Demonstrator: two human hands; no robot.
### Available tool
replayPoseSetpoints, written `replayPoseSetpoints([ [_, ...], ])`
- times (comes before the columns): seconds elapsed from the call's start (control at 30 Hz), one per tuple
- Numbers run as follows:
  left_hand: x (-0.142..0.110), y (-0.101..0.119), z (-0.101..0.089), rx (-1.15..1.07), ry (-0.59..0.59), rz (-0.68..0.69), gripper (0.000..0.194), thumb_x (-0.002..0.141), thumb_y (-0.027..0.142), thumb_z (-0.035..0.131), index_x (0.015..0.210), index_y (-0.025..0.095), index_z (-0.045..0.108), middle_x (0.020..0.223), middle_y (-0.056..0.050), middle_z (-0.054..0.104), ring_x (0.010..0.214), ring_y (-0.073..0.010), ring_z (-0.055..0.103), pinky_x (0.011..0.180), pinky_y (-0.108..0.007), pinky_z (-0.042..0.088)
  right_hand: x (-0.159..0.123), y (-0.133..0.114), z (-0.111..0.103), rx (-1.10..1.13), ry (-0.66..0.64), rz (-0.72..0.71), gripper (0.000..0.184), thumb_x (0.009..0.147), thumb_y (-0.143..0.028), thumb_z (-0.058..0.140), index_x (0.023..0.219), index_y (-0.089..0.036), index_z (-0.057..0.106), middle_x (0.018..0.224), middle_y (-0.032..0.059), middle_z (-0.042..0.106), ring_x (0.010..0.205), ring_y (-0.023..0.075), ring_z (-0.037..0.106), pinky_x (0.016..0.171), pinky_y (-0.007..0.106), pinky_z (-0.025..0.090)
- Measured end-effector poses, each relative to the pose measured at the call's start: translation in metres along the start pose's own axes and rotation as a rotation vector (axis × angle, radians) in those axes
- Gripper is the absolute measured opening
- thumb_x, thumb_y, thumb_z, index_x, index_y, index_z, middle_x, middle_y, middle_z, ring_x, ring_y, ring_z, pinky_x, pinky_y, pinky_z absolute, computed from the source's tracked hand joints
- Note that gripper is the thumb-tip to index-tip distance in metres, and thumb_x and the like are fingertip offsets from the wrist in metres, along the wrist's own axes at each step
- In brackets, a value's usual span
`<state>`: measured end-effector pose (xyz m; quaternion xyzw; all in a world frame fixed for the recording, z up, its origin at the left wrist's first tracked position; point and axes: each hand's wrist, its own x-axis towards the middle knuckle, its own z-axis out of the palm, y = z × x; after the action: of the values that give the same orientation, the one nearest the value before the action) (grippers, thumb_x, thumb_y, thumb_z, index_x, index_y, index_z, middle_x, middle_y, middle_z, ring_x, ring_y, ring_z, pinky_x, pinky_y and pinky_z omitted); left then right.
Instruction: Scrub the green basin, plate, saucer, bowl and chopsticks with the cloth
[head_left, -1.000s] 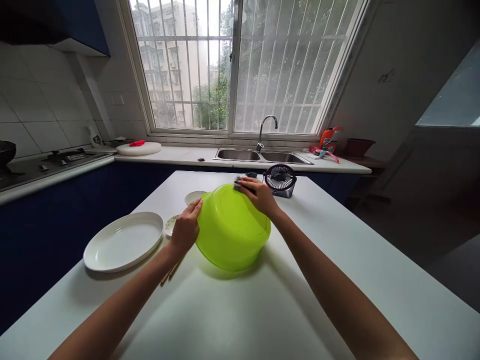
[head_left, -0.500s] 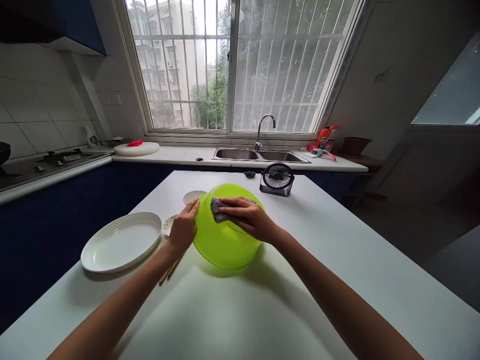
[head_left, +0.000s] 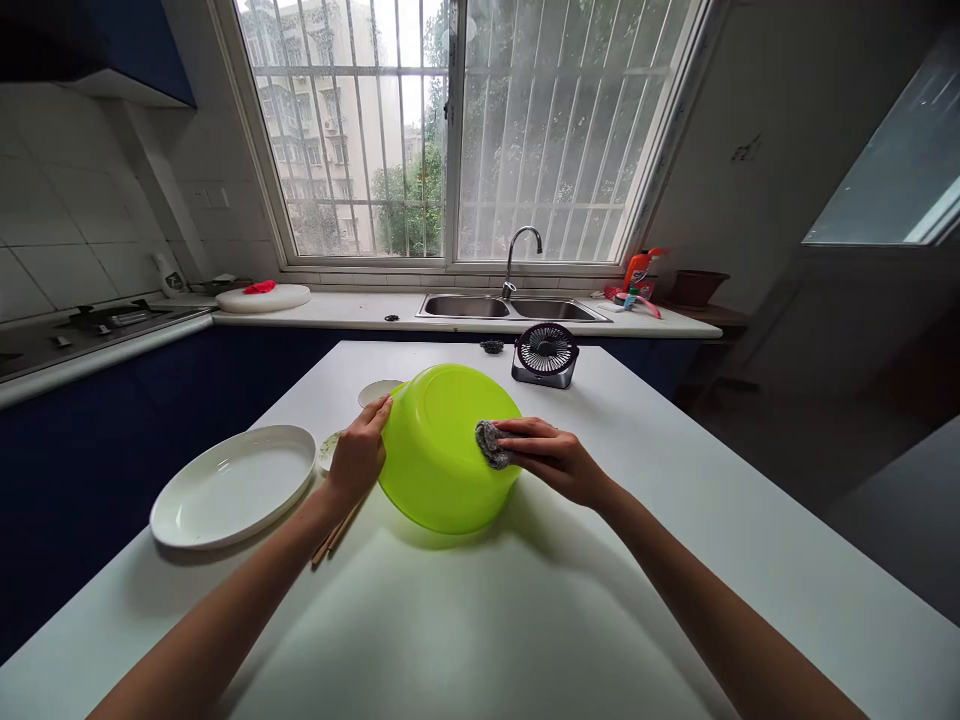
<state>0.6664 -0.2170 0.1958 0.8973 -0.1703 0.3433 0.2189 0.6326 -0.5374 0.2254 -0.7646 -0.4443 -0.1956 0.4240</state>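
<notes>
A lime-green plastic basin [head_left: 442,470] is tilted up over the white table, its outer base facing me. My left hand [head_left: 361,447] grips the basin's rim on the left side, fingers closed around it. In my right hand [head_left: 559,458] is a bunched grey cloth [head_left: 492,444], pressed against the basin's outer wall at the right. Beside my left hand lie a small patterned dish [head_left: 327,452], partly hidden, and wooden chopsticks [head_left: 337,538] under the wrist. A white bowl [head_left: 377,391] shows behind the basin.
A large white oval plate [head_left: 236,485] lies at the table's left. At the far edge stand a small black fan [head_left: 547,355] and a dark scouring pad [head_left: 492,347]. Beyond are a double sink [head_left: 469,307] with a tap [head_left: 511,262] and a stove [head_left: 97,330].
My right hand has slid the grey cloth from the basin's base to the right, onto its side wall. My left hand keeps its hold on the rim. The view has shifted slightly.
</notes>
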Motion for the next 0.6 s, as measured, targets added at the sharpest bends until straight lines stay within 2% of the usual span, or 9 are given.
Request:
replayPoseSetpoints([
  [0.2, 0.003, -0.002, -0.002, -0.025, -0.009, -0.033, 0.058, 0.077, -0.002, 0.041, 0.128, 0.014, 0.065, 0.132, -0.008, 0.066, 0.119, -0.0223, 0.065, 0.107, -0.034, 0.051, -0.013, 0.02, -0.016, 0.136, 0.105, 0.253, 0.029, 0.09, -0.044, 0.067, 0.113, -0.028, 0.075, 0.129, 0.0099, 0.067, 0.115, 0.0267, 0.065, 0.098, 0.044, 0.057],
  [0.33, 0.006, -0.006, -0.005, -0.026, -0.011, -0.055, 0.062, 0.074, -0.001, 0.041, 0.128, 0.017, 0.066, 0.132, -0.004, 0.067, 0.12, -0.0217, 0.064, 0.107, -0.035, 0.051, -0.02, 0.028, -0.039, 0.093, 0.085, 0.476, 0.044, 0.081, -0.059, 0.071, 0.103, -0.023, 0.079, 0.122, 0.0124, 0.07, 0.111, 0.0308, 0.066, 0.093, 0.044, 0.057],
  [0.4, 0.007, -0.007, -0.007, -0.015, -0.006, -0.058, 0.061, 0.075, -0.001, 0.04, 0.127, 0.017, 0.066, 0.131, -0.004, 0.067, 0.12, -0.022, 0.064, 0.107, -0.037, 0.051, -0.023, 0.029, -0.048, 0.048, -0.022, 0.59, 0.05, 0.075, -0.065, 0.072, 0.097, -0.02, 0.081, 0.115, 0.0129, 0.072, 0.104, 0.031, 0.067, 0.089, 0.042, 0.056],
  [0.47, 0.009, -0.007, -0.009, -0.003, 0.004, -0.061, 0.059, 0.077, 0.0, 0.04, 0.127, 0.016, 0.066, 0.13, -0.006, 0.067, 0.119, -0.0229, 0.065, 0.106, -0.038, 0.052, -0.024, 0.028, -0.052, 0.012, -0.186, 0.668, 0.05, 0.073, -0.065, 0.073, 0.091, -0.019, 0.08, 0.11, 0.0118, 0.073, 0.099, 0.0293, 0.067, 0.088, 0.039, 0.054],
  [0.6, 0.011, -0.007, -0.013, 0.001, 0.022, -0.067, 0.057, 0.077, 0.002, 0.041, 0.125, 0.015, 0.067, 0.13, -0.007, 0.067, 0.116, -0.0231, 0.067, 0.103, -0.037, 0.054, -0.025, 0.025, -0.044, -0.035, -0.443, 0.713, 0.038, 0.073, -0.055, 0.074, 0.086, -0.019, 0.076, 0.101, 0.0086, 0.071, 0.095, 0.0256, 0.065, 0.086, 0.034, 0.05],
])
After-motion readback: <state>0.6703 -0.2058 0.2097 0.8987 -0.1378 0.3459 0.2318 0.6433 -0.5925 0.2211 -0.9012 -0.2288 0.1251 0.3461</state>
